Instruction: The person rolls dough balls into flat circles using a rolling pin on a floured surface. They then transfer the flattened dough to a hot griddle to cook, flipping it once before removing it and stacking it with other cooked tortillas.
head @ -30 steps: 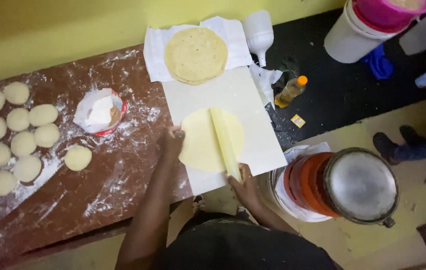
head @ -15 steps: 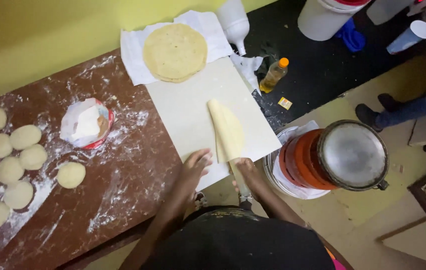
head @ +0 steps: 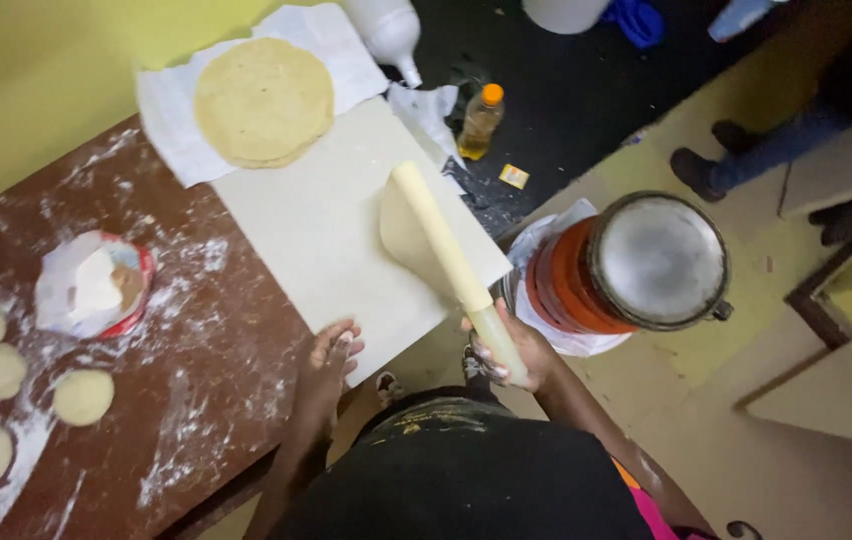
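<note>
A flatbread maker lifts a freshly rolled sheet of dough (head: 404,232) off the pale rolling board (head: 326,240), the thin round now draped over the cream rolling pin (head: 443,240) and hanging clear of the board's right side; a second ago the same round lay flat at the middle of the board with the pin across it, and half a second ago it was already folding over the pin. The right hand (head: 508,350) is clenched around the near end of the pin, just off the edge of the table (head: 196,400); the left hand (head: 329,352) is released, its fingers spread flat on the board's near corner and gripping nothing, whereas earlier it pressed at the dough's left edge. The lift suggests the rolling of this piece is over and the sheet is ready to leave the board. A stack of finished flatbreads (head: 264,100) sits on white paper (head: 171,110) at the far end of the board; balls of dough (head: 83,396) wait on the floured brown table at the left, near a small bowl of flour (head: 96,283); a round metal-topped stove (head: 658,262) stands on the floor just beside the right hand; a small orange-capped bottle (head: 479,120) lies beyond.
</note>
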